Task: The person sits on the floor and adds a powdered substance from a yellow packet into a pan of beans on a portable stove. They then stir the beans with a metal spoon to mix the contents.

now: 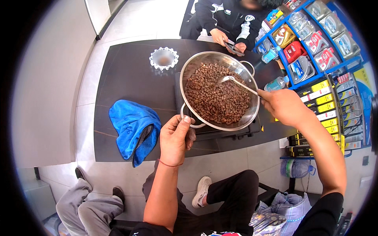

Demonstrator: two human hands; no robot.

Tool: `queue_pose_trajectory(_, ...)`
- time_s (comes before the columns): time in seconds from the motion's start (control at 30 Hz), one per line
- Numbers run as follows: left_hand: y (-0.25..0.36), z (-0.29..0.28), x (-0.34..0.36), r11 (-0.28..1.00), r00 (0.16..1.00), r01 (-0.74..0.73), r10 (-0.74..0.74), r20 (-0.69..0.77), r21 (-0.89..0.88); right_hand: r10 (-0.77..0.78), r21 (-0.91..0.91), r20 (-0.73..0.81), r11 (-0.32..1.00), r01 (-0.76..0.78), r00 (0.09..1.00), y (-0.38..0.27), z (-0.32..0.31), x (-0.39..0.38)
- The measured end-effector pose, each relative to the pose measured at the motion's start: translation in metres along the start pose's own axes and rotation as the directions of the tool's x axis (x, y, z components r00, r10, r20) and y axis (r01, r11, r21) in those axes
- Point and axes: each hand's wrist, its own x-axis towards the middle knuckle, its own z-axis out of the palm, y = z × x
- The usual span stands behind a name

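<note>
Now both hands flank the pan (248, 114): left hand (174, 139) gripping its handle, right hand (284, 106) its spoon (236, 82).

A pan (204, 63) of beans (216, 94) sits on the table (130, 78), a cloth (132, 128) to its left.

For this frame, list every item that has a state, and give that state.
Steel pan: tilted, on the black burner, full of brown nuts.
Ladle: bowl resting in the nuts.
Left hand: gripping the pan's near handle.
Right hand: holding the ladle's handle.
Blue cloth: crumpled on the table.
Glass ashtray: upright.
</note>
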Motion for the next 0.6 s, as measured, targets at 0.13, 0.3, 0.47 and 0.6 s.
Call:
queue_pose_trajectory(0.13, 0.000, 0.003, 0.000, 1.000, 1.000, -0.003, 0.003, 0.017, -0.010, -0.032, 0.356, 0.077, 0.934, 0.003, 0.997, 0.025, 0.004, -0.019)
queue_pose_trajectory(0.3, 0.000, 0.000, -0.001, 1.000, 1.000, 0.004, -0.004, 0.017, -0.014, 0.180, 0.631, 0.626, 0.454, -0.629, 0.759, -0.005, -0.025, -0.029)
queue_pose_trajectory(0.47, -0.001, 0.001, 0.001, 1.000, 1.000, -0.003, 0.002, 0.015, 0.019, 0.013, 0.749, 0.660, 0.068, -0.659, 0.751, -0.008, 0.004, -0.030)
queue_pose_trajectory(0.6, 0.000, 0.000, -0.001, 1.000, 0.999, -0.010, 0.010, 0.031, 0.007, -0.064, 0.717, 0.670, -0.202, -0.667, 0.740, -0.011, 0.023, -0.028)
